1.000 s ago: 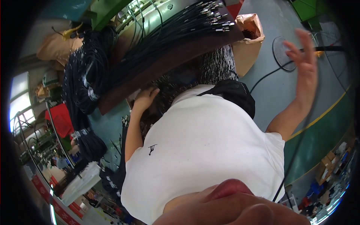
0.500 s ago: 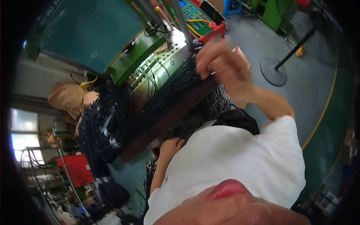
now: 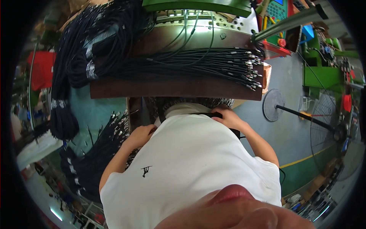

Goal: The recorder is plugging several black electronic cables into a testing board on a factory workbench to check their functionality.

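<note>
White cotton fills the near part of the view: the person's T-shirt [image 3: 190, 171], with a small dark mark on the chest. Both hands are low, close to the body and under the front edge of the surface. The left hand [image 3: 140, 134] is at the left side of the shirt, next to a hanging bunch of black cables with metal plugs [image 3: 100, 152]; I cannot tell if its fingers are closed on something. The right hand [image 3: 228, 116] lies on a black strap or band [image 3: 207, 114] at the waist, fingers bent over it, but the grip is not clear. The two hands are apart, one on each side of the body.

Farther away is the brown wooden surface [image 3: 171, 88]. On it a long bundle of black cables [image 3: 206, 63] lies flat, its metal ends pointing right. Thick black cable coils [image 3: 87, 45] are heaped at the left. Behind stands a green machine [image 3: 198, 5], and at the right a fan on a round base [image 3: 273, 105] stands on the grey floor.
</note>
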Motion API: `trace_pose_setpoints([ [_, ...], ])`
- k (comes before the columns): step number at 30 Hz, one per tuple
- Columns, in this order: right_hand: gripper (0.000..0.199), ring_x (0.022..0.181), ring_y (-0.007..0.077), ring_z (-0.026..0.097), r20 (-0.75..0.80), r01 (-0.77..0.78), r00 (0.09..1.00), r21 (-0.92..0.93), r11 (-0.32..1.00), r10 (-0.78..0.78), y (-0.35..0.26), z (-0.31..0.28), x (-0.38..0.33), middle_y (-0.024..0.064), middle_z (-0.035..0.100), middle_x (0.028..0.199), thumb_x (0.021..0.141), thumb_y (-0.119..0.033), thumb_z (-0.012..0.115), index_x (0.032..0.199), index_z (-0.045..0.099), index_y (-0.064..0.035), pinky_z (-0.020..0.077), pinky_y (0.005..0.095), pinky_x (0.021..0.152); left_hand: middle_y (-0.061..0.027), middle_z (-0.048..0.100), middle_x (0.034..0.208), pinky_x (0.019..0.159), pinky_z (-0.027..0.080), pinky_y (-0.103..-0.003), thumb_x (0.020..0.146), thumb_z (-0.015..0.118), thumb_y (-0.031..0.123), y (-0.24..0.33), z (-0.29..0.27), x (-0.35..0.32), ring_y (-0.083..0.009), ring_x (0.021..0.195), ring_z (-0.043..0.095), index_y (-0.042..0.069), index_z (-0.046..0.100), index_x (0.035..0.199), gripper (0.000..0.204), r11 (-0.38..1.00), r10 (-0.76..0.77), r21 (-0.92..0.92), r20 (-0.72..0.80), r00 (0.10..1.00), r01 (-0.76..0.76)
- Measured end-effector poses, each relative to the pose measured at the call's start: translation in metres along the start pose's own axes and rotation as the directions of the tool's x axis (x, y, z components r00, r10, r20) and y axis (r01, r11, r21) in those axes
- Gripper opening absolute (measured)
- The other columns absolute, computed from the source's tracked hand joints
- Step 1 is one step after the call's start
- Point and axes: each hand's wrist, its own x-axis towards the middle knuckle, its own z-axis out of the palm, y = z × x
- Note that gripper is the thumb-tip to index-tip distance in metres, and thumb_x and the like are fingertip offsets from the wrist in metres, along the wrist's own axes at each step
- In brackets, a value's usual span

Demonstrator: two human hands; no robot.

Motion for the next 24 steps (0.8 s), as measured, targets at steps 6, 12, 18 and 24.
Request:
trace_pose_setpoints([
  [6, 0.037, 0.088, 0.033, 0.064, 0.001, -0.069, 0.997, 0.232, 0.97, 0.071, -0.02, -0.018, 0.015, 0.0183, 0.066, 0.101, 0.088, -0.031, 0.067, 0.109, 0.063, -0.0002, 0.0492, 0.0384, 0.079, -0.0204, 0.067, 0.082, 0.068, 0.051, -0.04, 0.08, 0.067, 0.025, 0.002, 0.015, 0.003, -0.0335, 0.073, 0.066, 0.0, 0.066, 0.093, 0.027, 0.975, -0.201, -0.123, -0.104, 0.974, 0.187],
  [12, 0.038, 0.097, 0.0304, 0.062, 0.109, 0.019, 0.993, 0.229, 0.973, -0.045, -0.04, -0.015, 0.036, 0.0192, 0.066, 0.107, 0.093, -0.03, 0.063, 0.115, 0.06, 0.0012, 0.0477, 0.0368, 0.084, 0.0038, 0.048, 0.068, 0.055, 0.035, -0.025, 0.086, 0.057, 0.008, -0.014, 0.025, -0.008, -0.0046, 0.063, 0.042, 0.004, 0.053, 0.08, 0.009, 0.719, -0.406, -0.686, -0.287, 0.868, 0.11],
  [18, 0.04, 0.098, 0.0327, 0.063, 0.327, -0.081, 0.945, 0.243, 0.967, -0.003, -0.052, -0.027, 0.038, 0.0188, 0.066, 0.109, 0.095, -0.032, 0.059, 0.119, 0.059, 0.0004, 0.048, 0.0383, 0.085, 0.0024, 0.053, 0.078, 0.065, 0.04, -0.023, 0.087, 0.058, 0.009, -0.002, 0.029, -0.045, -0.0037, 0.077, 0.049, 0.007, 0.051, 0.09, 0.008, 0.536, -0.426, -0.811, -0.021, 0.904, 0.234],
  [24, 0.042, 0.093, 0.0297, 0.064, 0.39, -0.138, 0.918, 0.145, 0.98, 0.071, -0.055, -0.031, 0.036, 0.0153, 0.068, 0.104, 0.096, -0.042, 0.055, 0.116, 0.063, -0.0054, 0.0487, 0.0367, 0.082, -0.011, 0.068, 0.105, 0.088, 0.046, -0.03, 0.093, 0.051, 0.02, 0.044, -0.004, -0.068, -0.0117, 0.097, 0.058, -0.001, 0.057, 0.124, 0.038, 0.534, -0.411, -0.603, 0.428, 0.805, 0.593],
])
